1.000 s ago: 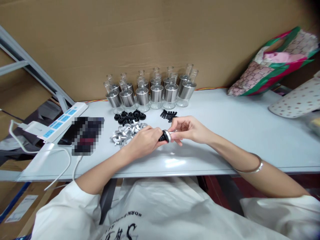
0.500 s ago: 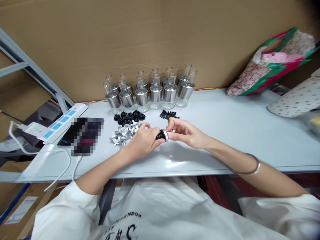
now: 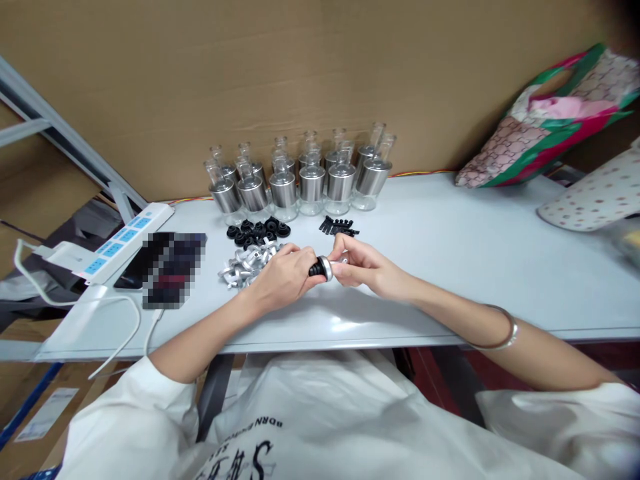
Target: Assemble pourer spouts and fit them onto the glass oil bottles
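Between my two hands is a bottle pourer [image 3: 327, 269], with a black ribbed stopper and a silver metal collar and spout. My left hand [image 3: 285, 277] is closed round the stopper end, its fingers partly hiding it. From the other side, the thumb and fingers of my right hand [image 3: 370, 267] pinch the metal spout. Beside my left hand lies a heap of silver metal spouts [image 3: 240, 268], partly covered by that hand. Behind it are several black rubber stoppers [image 3: 257, 231]. Small black pieces [image 3: 336, 225] lie just beyond my right hand.
Glass bottles with steel sleeves [image 3: 312, 181] stand in two rows along the cardboard at the back. To the left are a power strip [image 3: 127, 240], a white cable [image 3: 135, 313] and a pixelated phone. A patterned bag [image 3: 530, 133] and a dotted white container [image 3: 590, 193] stand at right.
Both hands, still gripping the pourer, have shifted very slightly left. The right fingers have turned a little at the spout. The view has tilted slightly.
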`<state>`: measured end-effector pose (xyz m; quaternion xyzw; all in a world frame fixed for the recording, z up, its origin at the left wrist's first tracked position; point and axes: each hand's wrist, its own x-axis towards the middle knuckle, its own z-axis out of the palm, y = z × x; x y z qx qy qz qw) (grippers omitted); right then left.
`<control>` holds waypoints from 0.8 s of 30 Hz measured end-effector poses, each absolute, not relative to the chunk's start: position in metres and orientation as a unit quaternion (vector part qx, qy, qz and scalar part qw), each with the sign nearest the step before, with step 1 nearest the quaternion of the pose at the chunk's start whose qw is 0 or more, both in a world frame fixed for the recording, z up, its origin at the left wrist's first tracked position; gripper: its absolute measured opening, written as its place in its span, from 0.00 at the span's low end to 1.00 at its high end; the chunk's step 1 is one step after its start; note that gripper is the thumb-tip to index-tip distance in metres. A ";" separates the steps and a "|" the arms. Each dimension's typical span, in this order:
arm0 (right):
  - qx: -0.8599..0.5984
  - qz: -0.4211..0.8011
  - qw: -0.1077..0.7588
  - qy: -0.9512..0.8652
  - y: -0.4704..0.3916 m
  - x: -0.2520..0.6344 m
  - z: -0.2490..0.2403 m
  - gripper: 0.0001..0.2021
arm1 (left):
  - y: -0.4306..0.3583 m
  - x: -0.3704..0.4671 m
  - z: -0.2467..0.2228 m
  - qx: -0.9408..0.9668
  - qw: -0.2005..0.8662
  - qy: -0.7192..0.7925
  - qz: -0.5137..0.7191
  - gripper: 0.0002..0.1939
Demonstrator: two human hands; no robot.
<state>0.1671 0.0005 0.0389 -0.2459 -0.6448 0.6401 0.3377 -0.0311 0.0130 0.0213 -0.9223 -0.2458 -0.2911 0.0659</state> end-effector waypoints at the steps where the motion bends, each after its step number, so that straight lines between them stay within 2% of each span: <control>1: -0.240 0.653 0.336 -0.635 0.000 0.167 0.039 0.17 | 0.013 -0.031 0.021 -0.923 0.074 -0.240 -0.291 0.24; 8: -0.254 0.655 0.363 -0.612 -0.003 0.165 0.040 0.16 | 0.018 -0.035 0.016 -0.928 0.079 -0.237 -0.275 0.20; 12: -0.251 0.637 0.377 -0.624 0.000 0.165 0.038 0.15 | 0.016 -0.036 0.017 -0.914 0.067 -0.246 -0.315 0.18; 16: -0.250 0.600 0.378 -0.659 0.001 0.166 0.037 0.13 | 0.012 -0.037 0.016 -0.903 -0.011 -0.205 -0.376 0.15; 21: -0.257 0.594 0.354 -0.675 0.002 0.167 0.037 0.13 | 0.009 -0.036 0.016 -0.893 -0.120 -0.197 -0.386 0.12; 24: -0.295 0.517 0.387 -0.704 0.006 0.167 0.035 0.13 | 0.006 -0.033 0.019 -0.869 -0.196 -0.239 -0.387 0.14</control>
